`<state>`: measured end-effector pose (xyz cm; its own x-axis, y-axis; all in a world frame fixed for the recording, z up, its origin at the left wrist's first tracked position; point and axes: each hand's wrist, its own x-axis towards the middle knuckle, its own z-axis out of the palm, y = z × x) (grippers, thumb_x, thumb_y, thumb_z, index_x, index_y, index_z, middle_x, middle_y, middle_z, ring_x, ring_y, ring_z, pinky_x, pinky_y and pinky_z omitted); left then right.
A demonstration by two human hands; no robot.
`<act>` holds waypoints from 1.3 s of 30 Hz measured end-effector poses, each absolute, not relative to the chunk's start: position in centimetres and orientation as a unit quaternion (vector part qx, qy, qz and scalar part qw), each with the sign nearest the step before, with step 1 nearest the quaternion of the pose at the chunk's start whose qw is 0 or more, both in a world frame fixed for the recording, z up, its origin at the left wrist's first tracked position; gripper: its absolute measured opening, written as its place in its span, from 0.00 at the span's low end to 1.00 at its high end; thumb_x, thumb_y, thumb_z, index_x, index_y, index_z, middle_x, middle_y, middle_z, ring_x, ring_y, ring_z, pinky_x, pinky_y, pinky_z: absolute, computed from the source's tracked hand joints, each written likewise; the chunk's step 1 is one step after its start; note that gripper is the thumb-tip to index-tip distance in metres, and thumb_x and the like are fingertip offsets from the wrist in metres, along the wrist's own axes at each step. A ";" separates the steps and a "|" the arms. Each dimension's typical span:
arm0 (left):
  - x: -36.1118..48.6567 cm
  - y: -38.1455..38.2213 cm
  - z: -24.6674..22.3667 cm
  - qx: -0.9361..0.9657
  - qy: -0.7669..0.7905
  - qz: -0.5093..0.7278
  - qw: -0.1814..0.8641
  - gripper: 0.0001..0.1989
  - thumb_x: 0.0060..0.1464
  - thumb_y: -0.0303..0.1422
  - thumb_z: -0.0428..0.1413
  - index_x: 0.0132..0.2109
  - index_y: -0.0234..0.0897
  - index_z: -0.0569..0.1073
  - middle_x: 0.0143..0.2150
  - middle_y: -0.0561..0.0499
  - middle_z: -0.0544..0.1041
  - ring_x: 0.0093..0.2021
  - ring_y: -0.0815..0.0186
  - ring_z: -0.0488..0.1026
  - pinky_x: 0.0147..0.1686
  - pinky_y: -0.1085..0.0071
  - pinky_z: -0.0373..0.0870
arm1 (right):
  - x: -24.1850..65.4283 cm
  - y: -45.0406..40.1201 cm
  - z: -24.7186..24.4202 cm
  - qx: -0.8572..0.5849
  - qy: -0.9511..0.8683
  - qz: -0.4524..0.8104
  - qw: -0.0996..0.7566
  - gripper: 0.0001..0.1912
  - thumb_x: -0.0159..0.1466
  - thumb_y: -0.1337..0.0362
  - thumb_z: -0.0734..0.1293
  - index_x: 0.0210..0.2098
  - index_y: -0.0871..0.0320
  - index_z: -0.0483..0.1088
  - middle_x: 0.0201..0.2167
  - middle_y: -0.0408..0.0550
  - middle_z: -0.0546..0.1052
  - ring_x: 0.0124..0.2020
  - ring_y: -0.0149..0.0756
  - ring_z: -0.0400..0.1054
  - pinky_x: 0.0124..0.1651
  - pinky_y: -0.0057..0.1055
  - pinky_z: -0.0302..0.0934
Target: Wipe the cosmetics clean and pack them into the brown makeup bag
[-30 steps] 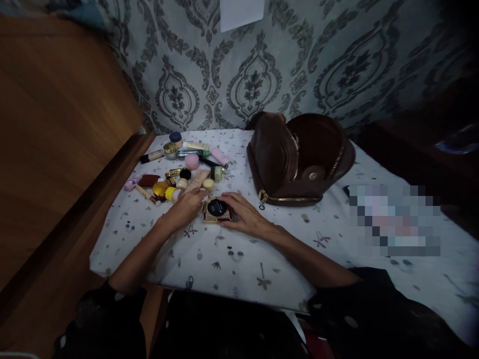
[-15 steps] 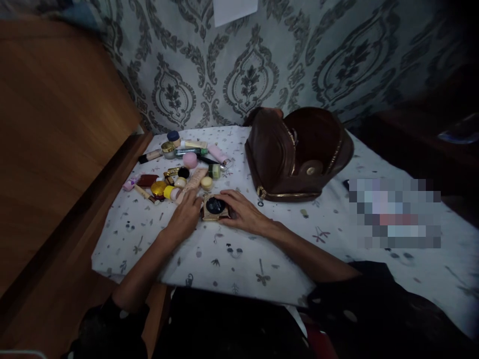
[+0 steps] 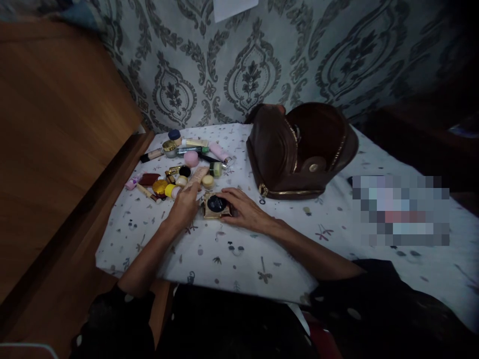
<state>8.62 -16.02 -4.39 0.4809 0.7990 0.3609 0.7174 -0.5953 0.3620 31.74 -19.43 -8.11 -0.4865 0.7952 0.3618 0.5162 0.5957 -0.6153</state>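
My right hand [image 3: 245,212] grips the right side of a square gold powder compact [image 3: 209,212], with its fingers and thumb on either side. On top of the compact is a round black disc [image 3: 217,203]. My left hand [image 3: 184,207] is just left of the compact, its fingers curled over the lower end of a beige tube [image 3: 197,174]; that end is hidden under the hand. A small cream-lidded jar [image 3: 208,181] sits just above the compact. Beside the left hand lie a yellow-capped bottle [image 3: 170,190] and a round gold container [image 3: 159,187].
Several cosmetics, including a pink jar [image 3: 191,159], a green tube [image 3: 190,150] and a blue-lidded jar [image 3: 174,135], lie at the back left. An unzipped brown bag [image 3: 277,149] stands right of them. A blurred item [image 3: 400,209] lies far right. A wooden panel [image 3: 63,114] borders the left.
My left hand has drawn its fingers in over the tube's lower end and slightly away from the compact. The right hand stays on the compact. The view has shifted slightly.
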 end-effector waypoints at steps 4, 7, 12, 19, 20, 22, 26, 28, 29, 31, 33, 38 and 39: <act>9.1 -15.4 -4.7 0.848 0.441 0.285 0.075 0.14 0.50 0.18 0.52 0.40 0.39 0.75 0.38 0.46 0.79 0.42 0.55 0.76 0.42 0.61 0.73 | 31.8 -19.3 -8.3 -0.394 -0.834 0.215 0.321 0.34 0.60 0.51 0.71 0.63 0.50 0.61 0.59 0.55 0.65 0.61 0.53 0.61 0.61 0.54 0.60; 9.2 -15.3 -4.3 0.853 0.444 0.265 0.076 0.14 0.51 0.18 0.52 0.40 0.35 0.77 0.38 0.46 0.79 0.42 0.56 0.76 0.44 0.63 0.72 | 31.8 -19.3 -8.5 -0.389 -0.835 0.213 0.324 0.34 0.60 0.52 0.71 0.63 0.51 0.61 0.59 0.56 0.65 0.61 0.53 0.60 0.61 0.53 0.60; 8.9 -15.4 -3.1 0.879 0.419 0.214 0.072 0.17 0.51 0.18 0.51 0.42 0.35 0.79 0.39 0.46 0.79 0.40 0.60 0.76 0.41 0.67 0.72 | 31.8 -19.2 -8.6 -0.386 -0.833 0.221 0.329 0.34 0.60 0.53 0.71 0.63 0.51 0.61 0.59 0.56 0.65 0.60 0.52 0.61 0.61 0.53 0.60; 8.8 -15.6 -3.1 0.890 0.404 0.208 0.049 0.18 0.52 0.18 0.48 0.43 0.36 0.79 0.40 0.46 0.78 0.40 0.62 0.74 0.40 0.69 0.72 | 31.8 -19.2 -8.7 -0.390 -0.831 0.229 0.325 0.34 0.60 0.53 0.71 0.64 0.48 0.61 0.60 0.55 0.64 0.62 0.52 0.59 0.62 0.55 0.59; 8.9 -15.7 -3.2 0.890 0.405 0.204 0.044 0.19 0.52 0.18 0.48 0.43 0.36 0.79 0.40 0.46 0.78 0.40 0.62 0.74 0.40 0.69 0.72 | 31.8 -19.2 -8.8 -0.391 -0.830 0.230 0.326 0.34 0.60 0.53 0.71 0.64 0.48 0.61 0.60 0.54 0.64 0.62 0.52 0.59 0.62 0.55 0.59; 8.9 -15.9 -3.2 0.893 0.408 0.189 0.036 0.19 0.50 0.17 0.48 0.42 0.36 0.79 0.40 0.46 0.77 0.40 0.61 0.74 0.41 0.68 0.72 | 31.8 -19.2 -8.8 -0.392 -0.829 0.230 0.327 0.34 0.60 0.53 0.71 0.64 0.48 0.61 0.61 0.54 0.63 0.62 0.51 0.59 0.63 0.55 0.58; 8.9 -16.2 -3.0 0.893 0.416 0.170 0.026 0.19 0.49 0.16 0.48 0.42 0.36 0.78 0.40 0.45 0.76 0.41 0.60 0.74 0.42 0.66 0.72 | 31.9 -19.2 -9.0 -0.388 -0.830 0.226 0.329 0.34 0.60 0.55 0.71 0.64 0.50 0.61 0.61 0.55 0.63 0.62 0.51 0.59 0.63 0.54 0.58; 8.8 -16.6 -2.8 0.896 0.410 0.169 0.023 0.19 0.51 0.16 0.48 0.43 0.36 0.78 0.41 0.45 0.76 0.41 0.60 0.74 0.42 0.66 0.72 | 31.9 -19.1 -9.1 -0.385 -0.831 0.225 0.332 0.35 0.60 0.55 0.71 0.64 0.50 0.61 0.60 0.56 0.64 0.62 0.52 0.59 0.63 0.55 0.58; 8.8 -16.8 -2.8 0.898 0.406 0.168 0.023 0.18 0.52 0.17 0.48 0.43 0.36 0.78 0.41 0.45 0.76 0.41 0.60 0.74 0.41 0.66 0.72 | 31.8 -19.1 -9.1 -0.384 -0.831 0.225 0.334 0.35 0.60 0.55 0.71 0.64 0.50 0.61 0.60 0.56 0.64 0.62 0.52 0.59 0.63 0.55 0.58; 8.6 -17.2 -2.6 0.902 0.397 0.166 0.025 0.18 0.52 0.17 0.48 0.43 0.36 0.78 0.40 0.45 0.76 0.40 0.61 0.73 0.41 0.67 0.72 | 31.8 -19.1 -9.1 -0.384 -0.829 0.227 0.337 0.34 0.60 0.54 0.71 0.64 0.50 0.61 0.61 0.56 0.63 0.63 0.52 0.59 0.63 0.55 0.58; 8.3 -17.7 -2.6 0.905 0.389 0.167 0.035 0.20 0.50 0.16 0.48 0.44 0.36 0.77 0.40 0.46 0.76 0.40 0.61 0.74 0.41 0.67 0.72 | 31.8 -19.2 -9.1 -0.387 -0.828 0.228 0.337 0.34 0.60 0.55 0.71 0.64 0.51 0.62 0.61 0.56 0.63 0.63 0.52 0.58 0.63 0.54 0.58; 7.6 -18.9 -2.6 0.905 0.375 0.184 0.076 0.22 0.48 0.16 0.49 0.48 0.34 0.76 0.41 0.45 0.77 0.41 0.61 0.76 0.43 0.67 0.73 | 31.8 -19.3 -8.9 -0.391 -0.829 0.224 0.331 0.34 0.60 0.55 0.71 0.63 0.52 0.63 0.61 0.56 0.63 0.62 0.51 0.59 0.63 0.52 0.59; 7.4 -19.2 -2.6 0.905 0.374 0.185 0.082 0.22 0.49 0.16 0.49 0.48 0.34 0.76 0.41 0.45 0.77 0.41 0.61 0.76 0.43 0.68 0.73 | 31.8 -19.3 -8.9 -0.391 -0.830 0.222 0.331 0.33 0.60 0.55 0.71 0.63 0.52 0.62 0.61 0.56 0.63 0.62 0.51 0.59 0.63 0.51 0.59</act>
<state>7.42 -19.23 -2.58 0.6513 0.7075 0.2741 0.6466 -0.7066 0.2874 31.77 -19.30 -8.88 -0.4756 0.7956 0.3752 0.5014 0.5956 -0.6276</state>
